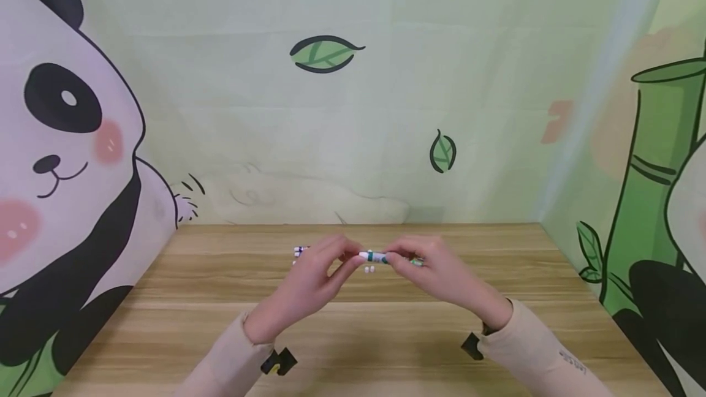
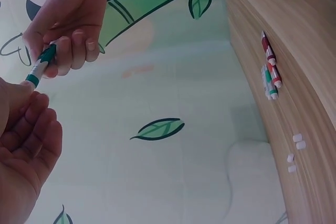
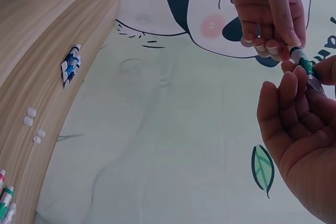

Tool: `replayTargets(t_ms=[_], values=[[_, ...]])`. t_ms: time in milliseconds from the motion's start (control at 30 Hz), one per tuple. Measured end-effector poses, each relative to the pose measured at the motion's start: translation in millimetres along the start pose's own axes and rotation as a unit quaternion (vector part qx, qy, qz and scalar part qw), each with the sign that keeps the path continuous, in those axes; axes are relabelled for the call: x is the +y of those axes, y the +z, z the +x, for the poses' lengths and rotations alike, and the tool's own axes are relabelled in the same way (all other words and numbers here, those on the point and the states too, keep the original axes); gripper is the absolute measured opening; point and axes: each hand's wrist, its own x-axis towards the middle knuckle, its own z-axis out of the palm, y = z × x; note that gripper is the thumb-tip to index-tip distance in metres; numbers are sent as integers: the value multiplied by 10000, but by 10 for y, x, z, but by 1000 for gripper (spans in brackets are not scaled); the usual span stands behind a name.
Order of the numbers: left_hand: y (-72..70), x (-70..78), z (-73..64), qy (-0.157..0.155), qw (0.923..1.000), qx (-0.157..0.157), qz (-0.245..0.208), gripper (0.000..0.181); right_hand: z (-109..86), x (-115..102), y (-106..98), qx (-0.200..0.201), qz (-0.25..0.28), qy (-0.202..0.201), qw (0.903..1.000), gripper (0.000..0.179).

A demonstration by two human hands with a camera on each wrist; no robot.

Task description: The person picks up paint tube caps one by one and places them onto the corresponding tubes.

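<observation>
Sleeves [image 1: 220,360] are crossing the lower left and lower right of the head view. At its centre, the left hand [image 1: 309,280] and right hand [image 1: 441,271] are holding one marker [image 1: 378,257] sideways between them, raised off the worktop [image 1: 353,336]. Each hand is pinching with thumb and fingers, the left on the white end, the right on the green end; the remaining fingers are curling loosely. White pieces [image 1: 369,269] are showing just below the marker. Red markers [image 2: 269,53] and green markers [image 2: 269,85] are lying at right in the left-wrist view, blue markers [image 3: 71,66] at upper left in the right-wrist view.

A slack pinch is risking a dropped marker, which could be scattering the white pieces; hard, uneven pulling is risking a sudden release, a part rolling away.

Fingers are covering both ends, so how firmly the parts are fitting cannot be told. In the head view the hands are hiding most of the other markers; the right-wrist view's lower left edge is cutting some off. The white pieces are appearing too small to identify.
</observation>
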Motion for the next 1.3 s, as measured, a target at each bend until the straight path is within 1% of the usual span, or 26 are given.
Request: replayTargets(t_ms=[100,200,400,533,733,933,1000,1033,1100,1167,1200,1233,1300], values=[[7,-7,-6,129,9999,-30,20,8,10,-19,-4,-166,244,237,9993,14],[17,-12,-19,279,9996,-46,52,10,19,-32,6,-265,450,377,9979,17],[33,-10,-38,372,9993,58,63,11,24,-48,49,-300,650,679,9951,22],[48,-14,-41,479,9987,120,91,8,35,-68,59,-150,867,908,9920,21],[64,-9,-22,626,9973,345,157,11,70,-97,75,137,877,954,9915,18],[62,-29,-16,662,9965,469,177,10,88,-104,95,244,1094,1302,9851,19],[59,-48,-27,581,9967,545,136,8,81,-95,100,269,1010,1207,9872,18],[53,-57,-34,475,9970,596,120,7,74,-86,104,301,935,1114,9889,16],[36,-80,-51,201,9971,727,45,7,57,-56,112,377,679,775,9940,14],[10,-99,-70,-100,9962,860,-11,9,44,-23,116,497,267,227,9981,20],[-4,-104,-76,-237,9956,903,-43,9,41,-1,119,579,7,-77,9983,23],[-17,-108,-81,-341,9951,922,-72,9,39,17,119,668,-258,-422,9965,25],[-35,-107,-85,-435,9947,925,-113,9,42,47,119,852,-782,-1031,9879,25]])
